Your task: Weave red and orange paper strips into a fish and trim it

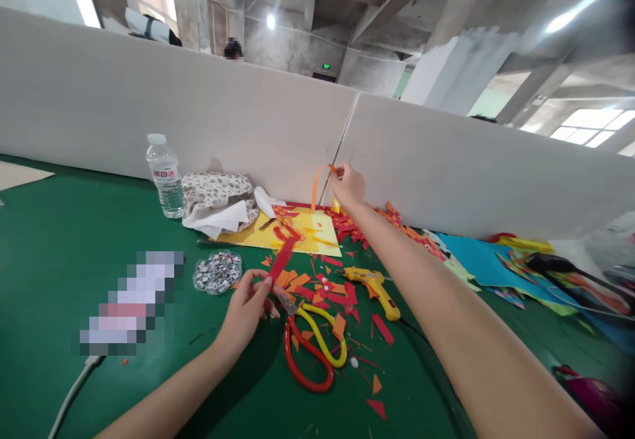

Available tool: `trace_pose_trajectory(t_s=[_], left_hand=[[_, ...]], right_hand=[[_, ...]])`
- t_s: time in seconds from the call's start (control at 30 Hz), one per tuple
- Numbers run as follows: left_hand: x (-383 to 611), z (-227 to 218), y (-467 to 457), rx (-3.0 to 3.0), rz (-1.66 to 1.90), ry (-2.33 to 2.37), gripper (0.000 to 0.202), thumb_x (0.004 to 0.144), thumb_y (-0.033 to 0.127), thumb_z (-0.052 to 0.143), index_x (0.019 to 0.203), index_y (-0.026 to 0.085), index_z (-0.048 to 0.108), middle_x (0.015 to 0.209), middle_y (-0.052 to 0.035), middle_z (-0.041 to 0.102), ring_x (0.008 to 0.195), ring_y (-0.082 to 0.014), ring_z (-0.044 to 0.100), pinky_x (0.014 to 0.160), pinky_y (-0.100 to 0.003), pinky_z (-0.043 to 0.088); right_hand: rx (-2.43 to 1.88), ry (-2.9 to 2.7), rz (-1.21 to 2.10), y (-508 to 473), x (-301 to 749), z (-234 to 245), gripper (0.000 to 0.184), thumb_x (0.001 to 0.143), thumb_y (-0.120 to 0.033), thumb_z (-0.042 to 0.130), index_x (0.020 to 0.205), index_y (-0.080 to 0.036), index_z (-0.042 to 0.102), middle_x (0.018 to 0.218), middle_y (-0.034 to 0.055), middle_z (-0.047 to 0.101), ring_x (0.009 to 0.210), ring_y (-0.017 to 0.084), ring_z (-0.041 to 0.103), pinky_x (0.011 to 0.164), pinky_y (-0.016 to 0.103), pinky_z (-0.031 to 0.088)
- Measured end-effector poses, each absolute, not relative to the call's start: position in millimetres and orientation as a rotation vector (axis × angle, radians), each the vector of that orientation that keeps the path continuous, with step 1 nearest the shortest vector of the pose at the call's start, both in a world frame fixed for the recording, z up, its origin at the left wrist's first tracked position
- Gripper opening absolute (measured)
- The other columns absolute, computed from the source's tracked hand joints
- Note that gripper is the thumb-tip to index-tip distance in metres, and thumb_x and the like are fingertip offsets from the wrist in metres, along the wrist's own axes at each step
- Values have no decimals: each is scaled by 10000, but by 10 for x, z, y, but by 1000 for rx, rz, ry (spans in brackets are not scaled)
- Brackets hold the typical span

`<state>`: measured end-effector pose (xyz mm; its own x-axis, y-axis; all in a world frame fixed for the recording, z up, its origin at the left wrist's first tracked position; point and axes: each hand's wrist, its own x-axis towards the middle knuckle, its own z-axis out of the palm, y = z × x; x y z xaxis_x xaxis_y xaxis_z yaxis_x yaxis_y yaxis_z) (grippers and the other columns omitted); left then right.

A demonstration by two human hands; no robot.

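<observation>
Between the thumb and fingers of my left hand (248,300) is a red paper strip (282,262), pointing up and away. My right hand (348,184) is raised near the partition, pinching an orange paper strip (315,190) that curls downward. Just right of my left hand lie scissors (316,384) with one red and one yellow handle; their blade tips are partly hidden by the fingers. A yellow glue gun (381,291) rests farther right, its cord partly hidden under my right forearm. Red and orange paper scraps (302,283) are scattered around these tools.
A clear dish of googly eyes (217,272) stands left of my left hand. Behind are a water bottle (166,174), a patterned cloth bundle (218,194) and yellow sheets (243,234). Blue paper (471,254) lies right. A white partition (238,121) borders the green table (163,386).
</observation>
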<state>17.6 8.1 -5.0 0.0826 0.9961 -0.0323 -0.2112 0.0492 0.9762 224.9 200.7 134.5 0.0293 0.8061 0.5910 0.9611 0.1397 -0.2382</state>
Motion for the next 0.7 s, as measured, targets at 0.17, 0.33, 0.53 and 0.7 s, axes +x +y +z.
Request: trace_pose_trajectory(t_s=[0.17, 0.33, 0.53, 0.7], left_hand=[[51, -6, 136, 898, 1264, 1068, 302, 758, 414, 565, 927, 215, 415, 812, -9, 691, 445, -76, 567, 432, -170, 355], [19, 30, 135, 905, 1260, 1025, 293, 750, 386, 569, 954, 228, 431, 812, -8, 700, 454, -89, 592, 435, -165, 372], [37, 9, 111, 905, 1289, 998, 471, 689, 355, 620, 1123, 213, 503, 636, 18, 653, 450, -131, 595, 415, -185, 382], [54, -24, 147, 801, 1266, 888, 337, 629, 364, 654, 877, 137, 629, 707, -29, 674, 588, -167, 614, 494, -226, 457]], right_hand=[[-1519, -2013, -49, 1726, 2011, 1342, 202, 865, -208, 437, 1020, -175, 562, 856, 33, 684, 736, 131, 611, 650, 220, 409], [-1324, -2206, 81, 1178, 1653, 1191, 184, 822, -145, 483, 947, -185, 612, 846, 7, 679, 708, 108, 595, 650, 195, 401], [-959, -2591, 247, 430, 1430, 786, 232, 820, -81, 462, 971, -180, 607, 906, 27, 659, 797, 134, 585, 704, 225, 407], [-909, -2789, 22, 297, 1428, 687, 228, 839, -112, 466, 999, -202, 601, 931, 37, 651, 749, 135, 580, 616, 220, 389]])
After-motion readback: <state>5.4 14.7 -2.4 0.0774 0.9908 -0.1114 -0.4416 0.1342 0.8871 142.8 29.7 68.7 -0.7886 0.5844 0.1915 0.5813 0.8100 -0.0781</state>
